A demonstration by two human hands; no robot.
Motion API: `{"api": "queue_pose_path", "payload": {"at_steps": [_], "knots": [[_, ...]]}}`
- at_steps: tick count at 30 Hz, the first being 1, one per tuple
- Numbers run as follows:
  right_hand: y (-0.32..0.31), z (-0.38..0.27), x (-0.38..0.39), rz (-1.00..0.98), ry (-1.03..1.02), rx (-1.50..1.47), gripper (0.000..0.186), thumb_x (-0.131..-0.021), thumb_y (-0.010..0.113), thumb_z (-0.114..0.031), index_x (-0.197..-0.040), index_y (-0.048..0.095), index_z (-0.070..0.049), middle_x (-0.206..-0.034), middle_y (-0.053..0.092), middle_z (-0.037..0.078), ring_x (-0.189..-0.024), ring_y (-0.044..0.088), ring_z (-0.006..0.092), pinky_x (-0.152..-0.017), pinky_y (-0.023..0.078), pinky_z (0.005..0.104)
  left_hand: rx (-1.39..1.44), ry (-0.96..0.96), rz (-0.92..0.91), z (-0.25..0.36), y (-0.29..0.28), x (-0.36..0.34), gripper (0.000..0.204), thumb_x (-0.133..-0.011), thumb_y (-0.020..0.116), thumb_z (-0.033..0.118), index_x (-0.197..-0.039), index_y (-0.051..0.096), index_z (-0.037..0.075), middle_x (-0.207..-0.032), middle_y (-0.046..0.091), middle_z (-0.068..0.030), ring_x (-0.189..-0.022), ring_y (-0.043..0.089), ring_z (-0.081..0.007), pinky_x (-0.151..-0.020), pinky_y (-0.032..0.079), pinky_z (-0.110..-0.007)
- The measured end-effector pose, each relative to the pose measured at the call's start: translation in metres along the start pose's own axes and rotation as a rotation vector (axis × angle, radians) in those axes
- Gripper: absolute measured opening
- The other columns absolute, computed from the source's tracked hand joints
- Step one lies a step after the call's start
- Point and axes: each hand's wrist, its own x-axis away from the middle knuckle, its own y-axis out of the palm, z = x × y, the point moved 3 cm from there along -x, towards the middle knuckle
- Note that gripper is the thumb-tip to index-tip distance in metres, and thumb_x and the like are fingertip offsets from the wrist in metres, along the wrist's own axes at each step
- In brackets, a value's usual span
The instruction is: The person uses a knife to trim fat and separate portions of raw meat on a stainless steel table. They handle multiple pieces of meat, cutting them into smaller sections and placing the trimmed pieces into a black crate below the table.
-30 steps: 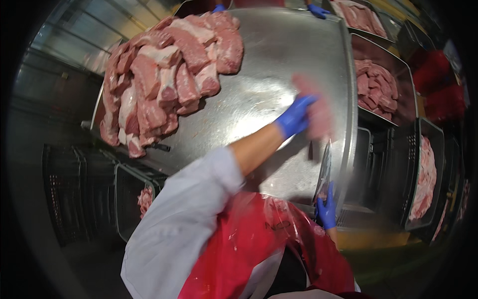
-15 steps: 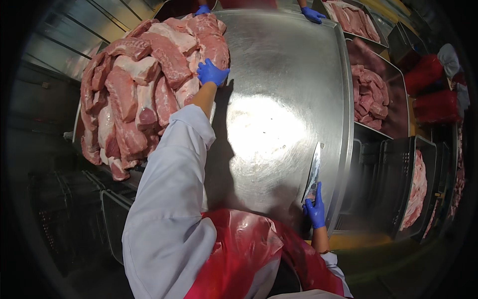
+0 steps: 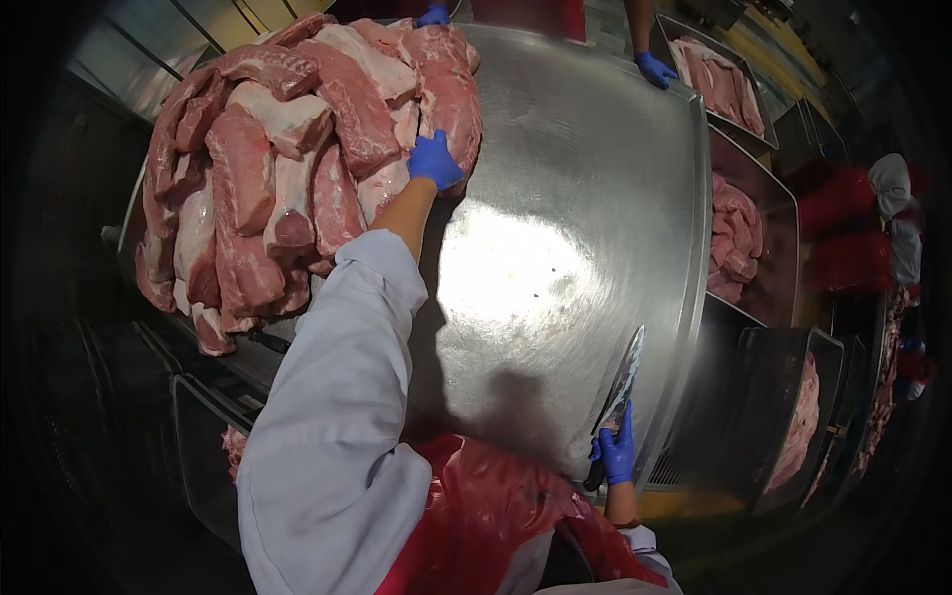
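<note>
My left hand (image 3: 432,159), in a blue glove, has its fingers curled onto a long piece of pink meat (image 3: 451,99) at the right side of a large pile of meat cuts (image 3: 243,169) on the steel table. My right hand (image 3: 615,451), also gloved, holds a long knife (image 3: 625,362) low over the table's (image 3: 555,149) right front part, its blade pointing away from me. A black handle (image 3: 268,339) pokes out beneath the pile's near edge.
Another person's gloved hands (image 3: 654,67) (image 3: 432,16) are at the far edge. Along the right stand a bin of pink cuts (image 3: 734,238), a tray of long cuts (image 3: 714,79) and a crate of pale pieces (image 3: 793,416). Dark crates (image 3: 198,446) are at the lower left.
A second ago my left hand held a blurred meat piece over the table's right side. It has let go and moved left onto the pile. The knife stays in my right hand.
</note>
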Motion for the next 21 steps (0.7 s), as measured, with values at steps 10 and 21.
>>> {"api": "queue_pose_path", "payload": {"at_steps": [10, 21], "knots": [[-0.002, 0.002, -0.009, -0.031, -0.049, 0.030, 0.083, -0.095, 0.053, 0.003, -0.162, 0.013, -0.027, -0.078, 0.054, 0.002, -0.054, 0.054, 0.0118, -0.045, 0.048, 0.0279, 0.147, 0.116, 0.067, -0.010, 0.018, 0.068, 0.059, -0.073, 0.076, 0.026, -0.122, 0.051, 0.004, -0.114, 0.059, -0.0281, -0.108, 0.062, -0.0436, -0.092, 0.052, -0.049], [-0.009, 0.022, -0.014, -0.027, -0.072, 0.046, 0.065, -0.098, 0.056, -0.004, -0.155, 0.027, -0.012, -0.082, 0.058, 0.006, -0.054, 0.055, 0.0132, -0.044, 0.049, 0.0296, 0.266, 0.549, -0.279, -0.033, 0.011, 0.336, 0.048, -0.072, 0.075, 0.029, -0.111, 0.057, 0.006, -0.100, 0.061, -0.0239, -0.092, 0.062, -0.0420, -0.081, 0.052, -0.048]]}}
